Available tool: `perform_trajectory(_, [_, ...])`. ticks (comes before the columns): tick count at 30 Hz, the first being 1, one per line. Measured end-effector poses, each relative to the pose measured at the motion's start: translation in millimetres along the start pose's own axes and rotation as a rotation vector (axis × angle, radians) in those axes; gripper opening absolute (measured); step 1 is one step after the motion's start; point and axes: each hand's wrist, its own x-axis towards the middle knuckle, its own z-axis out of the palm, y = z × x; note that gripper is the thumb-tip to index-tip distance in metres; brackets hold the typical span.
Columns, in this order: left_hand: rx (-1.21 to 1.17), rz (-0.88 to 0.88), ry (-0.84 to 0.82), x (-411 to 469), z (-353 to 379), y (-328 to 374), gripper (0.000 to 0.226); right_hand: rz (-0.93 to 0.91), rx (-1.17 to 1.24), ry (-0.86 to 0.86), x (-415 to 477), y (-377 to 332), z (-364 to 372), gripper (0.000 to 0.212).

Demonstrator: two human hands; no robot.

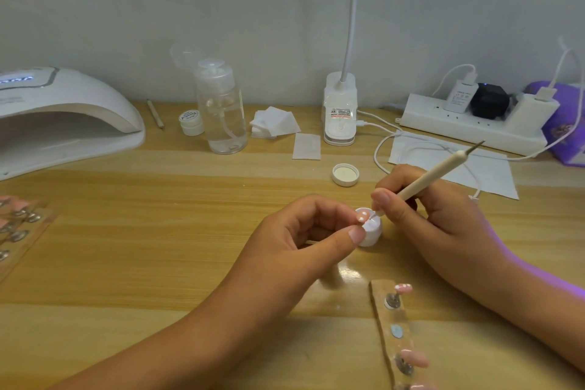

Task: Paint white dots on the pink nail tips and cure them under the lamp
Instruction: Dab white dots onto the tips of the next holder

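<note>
Left hand point(304, 231) pinches the pink nail tip point(456, 217) just above the gel pot point(372, 234). Right hand point(443, 209) grips the dotting pen point(427, 182), its point seemingly on the tip. Dab lightly, lift straight.

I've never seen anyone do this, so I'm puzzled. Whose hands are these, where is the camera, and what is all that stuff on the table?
No machine here: these are a person's two bare hands, filmed by one camera worn on their head, looking down. The left hand pinches a pink nail tip that already has white dots. The right hand holds a thin dotting pen, its point close to that tip, above a little white jar. A white lid lies upturned behind it on the wooden table. At the left sits a white curing lamp; in front, a strip carries more nail tips. Farther back stand a clear bottle, white pads and a power strip.
</note>
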Motion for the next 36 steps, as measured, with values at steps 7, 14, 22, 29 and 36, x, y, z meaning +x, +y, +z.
perform_trajectory(7, [-0.008, 0.002, 0.002, -1, 1, 3, 0.006, 0.008, -0.019, -0.050, 0, 3, 0, 0.024])
perform_trajectory(14, [-0.011, 0.017, -0.006, 0, 0, 0, 0.008, 0.027, -0.021, -0.069, 0, 1, 0, 0.024])
perform_trajectory(22, [-0.006, 0.036, -0.019, 2, -1, -4, 0.009, 0.139, 0.230, 0.095, 3, -3, -4, 0.018])
perform_trajectory(29, [0.022, 0.037, -0.036, 1, -2, -4, 0.007, 0.231, 0.712, 0.271, 1, -7, -7, 0.017])
perform_trajectory(36, [0.007, 0.049, -0.053, 1, 0, -2, 0.009, 0.280, 0.962, 0.149, 0, -18, -3, 0.024])
